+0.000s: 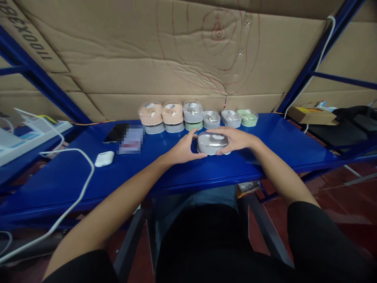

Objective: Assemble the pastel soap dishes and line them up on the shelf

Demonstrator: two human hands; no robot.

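A grey oval box with a clear lid and a round label (210,144) rests at the front of the blue table, between my two hands. My left hand (184,149) curves round its left end, thumb along the front and fingers at the back. Round the right end, my right hand (235,139) grips it, thumb low at the front and fingers over the far side. Behind stand similar boxes: a peach one (151,114) and another peach one (173,114) on grey ones, and a grey one (193,112) on a green one (193,125).
Single boxes, two grey (211,119) and one green (247,118), continue the row rightward. On the table's left lie a white earphone case (104,158), a dark flat object (117,133) and a blurred-out item (131,140). A white cable (85,184) crosses the left. Cardboard (132,51) backs the table (176,175).
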